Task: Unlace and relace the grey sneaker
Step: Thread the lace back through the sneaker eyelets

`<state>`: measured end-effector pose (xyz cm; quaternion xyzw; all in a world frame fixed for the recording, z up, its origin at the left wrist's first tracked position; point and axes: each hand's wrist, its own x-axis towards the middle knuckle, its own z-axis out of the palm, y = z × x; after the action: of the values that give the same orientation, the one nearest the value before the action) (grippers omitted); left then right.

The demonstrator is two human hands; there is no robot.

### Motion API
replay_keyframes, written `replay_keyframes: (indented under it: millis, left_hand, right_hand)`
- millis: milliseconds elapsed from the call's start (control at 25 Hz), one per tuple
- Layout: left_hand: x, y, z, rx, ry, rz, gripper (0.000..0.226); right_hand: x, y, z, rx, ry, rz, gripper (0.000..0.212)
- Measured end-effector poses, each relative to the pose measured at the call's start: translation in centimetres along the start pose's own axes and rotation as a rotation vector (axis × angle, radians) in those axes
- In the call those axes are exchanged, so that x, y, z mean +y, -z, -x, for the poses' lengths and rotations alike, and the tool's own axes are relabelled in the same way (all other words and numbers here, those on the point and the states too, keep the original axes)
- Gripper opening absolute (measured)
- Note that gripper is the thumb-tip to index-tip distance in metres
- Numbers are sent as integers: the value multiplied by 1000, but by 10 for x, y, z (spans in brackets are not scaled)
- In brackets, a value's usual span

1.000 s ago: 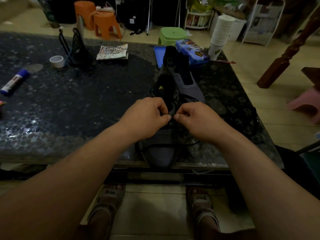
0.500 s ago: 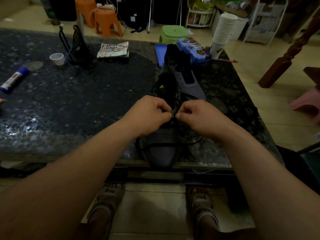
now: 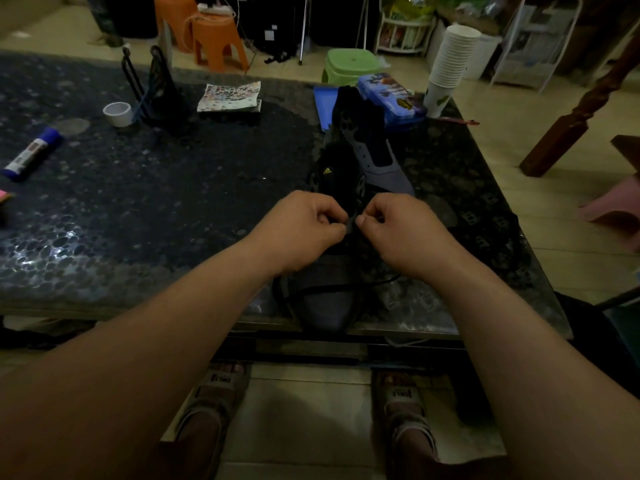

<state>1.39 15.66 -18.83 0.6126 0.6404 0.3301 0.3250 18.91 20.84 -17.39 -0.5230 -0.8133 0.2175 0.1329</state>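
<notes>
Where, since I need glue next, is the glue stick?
In the head view, the glue stick lies on the table's far left, just left of the tape roll.

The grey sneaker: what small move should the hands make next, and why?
Probably draw the pinched lace a little way out, with both grips kept. The left hand and right hand pinch it between them over the grey sneaker, and slack lace lies loose across its toe.

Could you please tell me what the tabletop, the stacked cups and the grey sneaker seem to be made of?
Tabletop: dark pebble-patterned slab with glossy highlights, likely polished stone or glass. Stacked cups: matte white with thin rims, probably paper. Grey sneaker: dull, soft-looking toe, perhaps suede or fabric; too dark to tell.
</notes>
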Motion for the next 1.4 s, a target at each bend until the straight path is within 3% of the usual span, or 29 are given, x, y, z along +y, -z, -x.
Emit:
replay_keyframes:
  millis: [80, 320, 480, 600, 680, 840, 1000, 1120, 1240, 1400]
  left_hand:
    - [-1, 1, 0, -11, -12, -25, 12]
    - [0, 0, -8, -35, -18, -189, 8]
    - [1, -2, -7, -54, -19, -135, 11]
    - [3, 0, -5, -60, 25, -92, 14]
    - [3, 5, -4, -36, 91, 74, 17]
    - [5, 12, 0, 148, 282, 634, 14]
    - [1, 18, -1, 288, 330, 1034, 14]
    - [-1, 10, 1, 207, 425, 1140, 27]
    - [-2, 3, -3, 132, 470, 1227, 26]
    - [-8, 14, -8, 122, 469, 1274, 28]
  right_hand:
    - [-1, -4, -1, 11, 13, 37, 19]
    - [4, -8, 4, -5, -99, -305, 21]
    - [3, -7, 10, -125, -242, -621, 17]
    - [5, -4, 13, -154, -267, -707, 13]
    - [5, -4, 13, -161, -277, -740, 9]
    - [6, -5, 13, -204, -293, -754, 8]
    - [6, -3, 11, -186, -338, -849, 13]
    - [5, -6, 13, -157, -335, -868, 12]
    - [7, -8, 12, -112, -320, -871, 12]
    - [6, -10, 16, -180, -278, -807, 15]
